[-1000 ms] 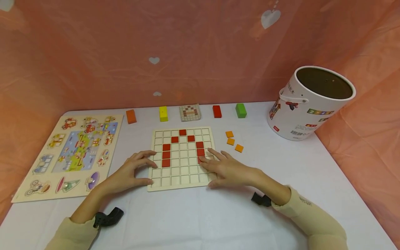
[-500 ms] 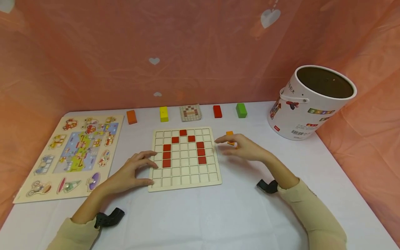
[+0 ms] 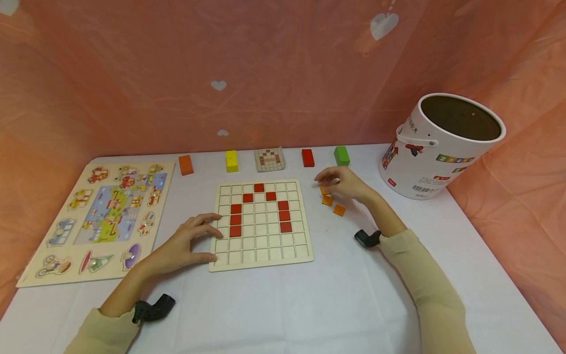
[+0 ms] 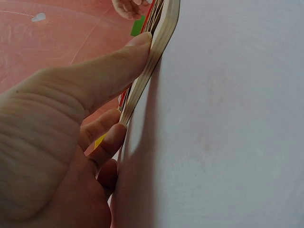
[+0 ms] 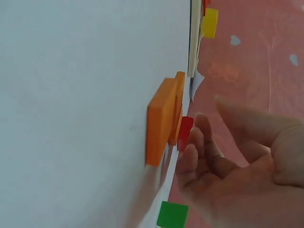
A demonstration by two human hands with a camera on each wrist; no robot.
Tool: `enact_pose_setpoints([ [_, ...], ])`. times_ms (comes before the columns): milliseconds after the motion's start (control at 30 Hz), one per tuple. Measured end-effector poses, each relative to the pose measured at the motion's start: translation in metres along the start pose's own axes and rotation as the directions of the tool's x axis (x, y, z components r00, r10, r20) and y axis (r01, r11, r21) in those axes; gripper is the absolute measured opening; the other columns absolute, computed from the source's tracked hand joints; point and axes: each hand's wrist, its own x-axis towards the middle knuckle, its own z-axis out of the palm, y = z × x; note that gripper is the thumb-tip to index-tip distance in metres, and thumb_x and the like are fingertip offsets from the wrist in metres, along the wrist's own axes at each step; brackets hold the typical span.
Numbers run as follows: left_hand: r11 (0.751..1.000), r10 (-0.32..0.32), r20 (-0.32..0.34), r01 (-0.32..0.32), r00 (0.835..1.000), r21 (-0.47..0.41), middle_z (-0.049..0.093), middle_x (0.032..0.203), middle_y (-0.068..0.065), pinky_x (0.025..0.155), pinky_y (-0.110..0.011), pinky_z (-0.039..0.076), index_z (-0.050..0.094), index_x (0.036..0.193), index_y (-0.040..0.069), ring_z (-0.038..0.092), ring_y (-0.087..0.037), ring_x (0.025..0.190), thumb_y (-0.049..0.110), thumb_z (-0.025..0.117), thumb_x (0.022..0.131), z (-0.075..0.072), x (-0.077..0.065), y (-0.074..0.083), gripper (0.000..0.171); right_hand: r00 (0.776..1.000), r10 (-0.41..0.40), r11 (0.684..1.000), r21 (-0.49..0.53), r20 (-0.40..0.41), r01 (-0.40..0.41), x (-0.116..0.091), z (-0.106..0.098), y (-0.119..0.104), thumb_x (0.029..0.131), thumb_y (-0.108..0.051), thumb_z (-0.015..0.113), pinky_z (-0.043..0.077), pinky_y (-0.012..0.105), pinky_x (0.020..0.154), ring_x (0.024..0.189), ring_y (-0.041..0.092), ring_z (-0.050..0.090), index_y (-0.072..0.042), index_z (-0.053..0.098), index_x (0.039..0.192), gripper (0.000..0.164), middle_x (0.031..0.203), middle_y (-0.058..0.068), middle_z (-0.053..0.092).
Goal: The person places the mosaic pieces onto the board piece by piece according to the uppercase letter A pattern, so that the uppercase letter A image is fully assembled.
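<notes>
A cream gridded board (image 3: 262, 241) lies mid-table, with red square tiles (image 3: 236, 220) set in an arch in its cells. At its left edge my left hand (image 3: 179, 247) rests with spread fingers; in the left wrist view the thumb (image 4: 116, 66) and fingertips touch the board's side. My right hand (image 3: 347, 184) hovers with loosely bent fingers over the farthest of three orange tiles (image 3: 339, 210), right of the board. Nothing shows between its thumb and fingers in the right wrist view, where an orange tile (image 5: 160, 123) stands out close by.
Along the back lie an orange block (image 3: 186, 165), a yellow block (image 3: 232, 161), a small pattern card (image 3: 269, 160), a red block (image 3: 307, 158) and a green block (image 3: 342, 156). A picture puzzle board (image 3: 70, 250) is at left, a white bucket (image 3: 424, 167) at back right.
My right hand has lifted off the board's right side and moved right and back to the orange tiles. The left hand and the board have stayed in place.
</notes>
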Motion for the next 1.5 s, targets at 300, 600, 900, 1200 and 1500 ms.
enact_pose_setpoints([
  [300,1.0,0.01,0.001,-0.01,1.0,0.002,0.041,0.15,-0.013,0.105,-0.071,0.019,0.069,0.109,0.022,0.031,-0.043,0.139,0.025,0.087,0.077,0.0,0.0,0.0,0.037,0.999,0.004,0.998,-0.057,0.042,-0.001,0.004,0.0,0.009,0.087,0.01,0.064,0.046,0.046,0.097,0.107,0.038,0.057,0.01,0.064,0.114,0.028,0.116,0.026,0.064],
  [600,1.0,0.014,0.001,-0.014,1.0,-0.003,0.041,0.151,-0.013,0.106,-0.07,0.018,0.069,0.109,0.021,0.03,-0.043,0.139,0.025,0.087,0.077,0.0,0.001,0.0,0.037,1.0,-0.01,0.992,-0.128,0.028,0.014,0.005,0.0,0.011,0.086,0.014,0.063,0.043,0.03,0.08,0.091,0.029,0.052,0.008,0.066,0.107,0.022,0.104,0.02,0.066],
  [900,1.0,0.008,0.004,-0.008,1.0,0.003,0.041,0.15,-0.013,0.106,-0.071,0.018,0.069,0.109,0.022,0.03,-0.043,0.139,0.026,0.087,0.077,0.0,0.001,0.0,0.037,0.994,-0.105,0.986,-0.128,0.017,0.106,0.017,0.024,-0.023,0.087,0.004,0.068,0.046,0.03,0.074,0.084,0.027,0.054,0.006,0.068,0.105,0.018,0.098,0.016,0.065],
  [1200,1.0,0.019,-0.004,-0.019,1.0,0.002,0.042,0.15,-0.014,0.105,-0.072,0.017,0.069,0.109,0.021,0.03,-0.044,0.139,0.026,0.086,0.078,0.001,0.001,-0.001,0.036,0.93,-0.251,0.967,0.027,0.268,0.253,0.048,0.079,-0.072,0.092,0.008,0.063,0.05,0.024,0.076,0.085,0.021,0.055,0.008,0.07,0.106,0.015,0.1,0.013,0.069],
  [1500,1.0,0.015,-0.002,-0.015,1.0,0.002,0.042,0.15,-0.013,0.106,-0.072,0.017,0.069,0.11,0.021,0.031,-0.044,0.138,0.027,0.086,0.079,-0.001,0.001,0.0,0.036,0.876,-0.269,0.958,0.021,0.401,0.285,0.064,0.116,-0.09,0.091,0.01,0.062,0.054,0.026,0.069,0.074,0.021,0.06,0.008,0.071,0.103,0.016,0.094,0.013,0.069],
])
